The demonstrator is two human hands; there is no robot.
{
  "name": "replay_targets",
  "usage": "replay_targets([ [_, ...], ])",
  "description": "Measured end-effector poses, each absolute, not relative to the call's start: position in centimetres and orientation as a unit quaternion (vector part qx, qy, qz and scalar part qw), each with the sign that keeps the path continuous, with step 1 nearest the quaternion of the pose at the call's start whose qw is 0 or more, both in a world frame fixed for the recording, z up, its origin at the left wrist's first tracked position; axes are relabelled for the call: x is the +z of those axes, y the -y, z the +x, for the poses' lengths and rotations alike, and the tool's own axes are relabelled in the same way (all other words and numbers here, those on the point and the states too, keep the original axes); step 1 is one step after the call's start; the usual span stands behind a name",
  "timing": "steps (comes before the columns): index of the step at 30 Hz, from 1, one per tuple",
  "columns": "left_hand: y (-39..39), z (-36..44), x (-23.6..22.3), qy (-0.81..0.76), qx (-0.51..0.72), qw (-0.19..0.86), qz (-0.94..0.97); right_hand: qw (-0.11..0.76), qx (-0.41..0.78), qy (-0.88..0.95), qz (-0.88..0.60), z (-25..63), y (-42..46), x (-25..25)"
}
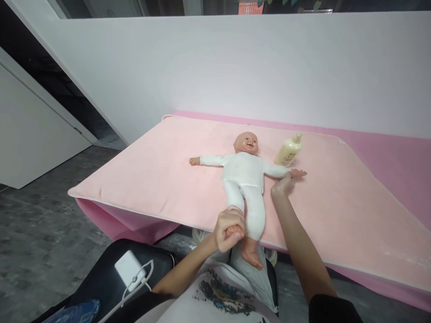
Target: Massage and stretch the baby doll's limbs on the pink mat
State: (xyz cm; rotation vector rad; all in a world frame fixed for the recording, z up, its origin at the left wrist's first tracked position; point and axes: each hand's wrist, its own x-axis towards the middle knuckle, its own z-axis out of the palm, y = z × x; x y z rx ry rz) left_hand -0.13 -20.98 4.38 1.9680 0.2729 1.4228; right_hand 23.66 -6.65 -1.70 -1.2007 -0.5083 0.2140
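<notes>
A baby doll [244,172] with a white cloth body lies on its back on a pale pink mat [168,179], its head toward the wall. My left hand [230,228] is wrapped round the doll's foot on the left side, with the toes showing between my fingers. At the other side, my right hand [283,185] grips the doll's arm near the wrist, partly hidden beneath it; the doll's small hand sticks out beyond. The doll's other foot [252,253] hangs over the table's front edge. A pale yellow pump bottle [288,150] stands just behind the held arm.
A darker pink cloth [397,157] shows under the mat. Behind the table rises a white wall [235,67]. On a black chair [101,264] at the lower left lies a white power bank [130,270] with a cable.
</notes>
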Motion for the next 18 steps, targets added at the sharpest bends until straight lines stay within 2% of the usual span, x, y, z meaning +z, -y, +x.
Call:
replay_targets([
  [4, 19.1, -0.4, 6.8, -0.07, 0.564, 0.352, 0.743, 0.783, 0.117, 0.287, -0.54, 22.7, 7.1, -0.7],
  [6, 16.2, -0.4, 8.3, -0.075, 0.592, 0.362, 0.716, 0.75, 0.106, 0.366, -0.541, 21.6, 7.6, -0.2],
  [10, 10.1, 1.1, 7.7, -0.101, 0.618, 0.394, 0.673, 0.563, 0.029, 0.613, -0.553, 20.2, 8.5, 0.0],
  [12, 8.9, 2.1, 6.7, -0.119, 0.599, 0.426, 0.668, 0.506, -0.001, 0.667, -0.547, 20.0, 8.8, -0.1],
  [14, 9.7, 2.4, 6.8, -0.128, 0.591, 0.425, 0.673, 0.53, -0.002, 0.645, -0.551, 20.0, 8.9, -0.1],
  [18, 15.2, 1.1, 9.2, -0.073, 0.547, 0.355, 0.754, 0.672, 0.089, 0.483, -0.554, 20.3, 8.5, 0.1],
])
